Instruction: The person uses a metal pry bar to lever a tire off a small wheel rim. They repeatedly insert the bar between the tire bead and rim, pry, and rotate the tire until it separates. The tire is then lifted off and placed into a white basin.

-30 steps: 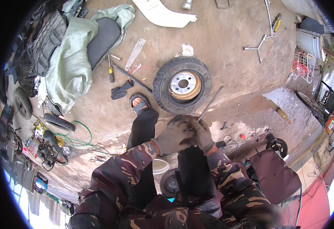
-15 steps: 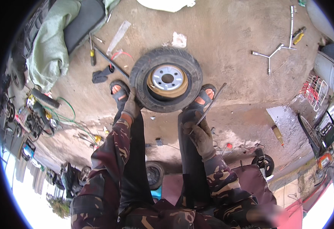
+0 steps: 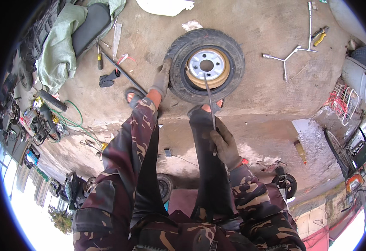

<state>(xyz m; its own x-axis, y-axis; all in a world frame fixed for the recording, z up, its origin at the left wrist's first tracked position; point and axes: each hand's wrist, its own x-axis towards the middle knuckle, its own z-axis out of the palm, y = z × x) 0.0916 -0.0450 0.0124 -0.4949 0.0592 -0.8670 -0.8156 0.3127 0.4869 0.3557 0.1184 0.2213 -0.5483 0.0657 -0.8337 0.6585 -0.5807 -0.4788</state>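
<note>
A black tyre [image 3: 234, 62] on a wheel rim [image 3: 197, 65] with a silver centre and yellowish barrel is in front of my feet. My gloved left hand [image 3: 161, 79] grips the tyre's left side, its fingertips partly hidden against the rubber. In my gloved right hand [image 3: 226, 144] is a long metal tyre lever [image 3: 210, 100], its lower end inside my closed fingers. The lever points away from me, and its far tip overlaps the lower part of the silver centre. Whether the tip touches the rim I cannot tell.
To the left lie a long dark bar [image 3: 124, 72], a yellow-handled screwdriver [image 3: 99, 60] and a green sack [image 3: 61, 48]. A Y-shaped wrench [image 3: 289, 58] and yellow-handled pliers [image 3: 320, 35] lie far right. A red-and-white wire basket [image 3: 342, 102] and a bottle [image 3: 300, 151] are at the right.
The wheel has shifted right and farther from me, with my left hand still on its side. My right hand has swung the lever inward, so its tip is now over the rim.
</note>
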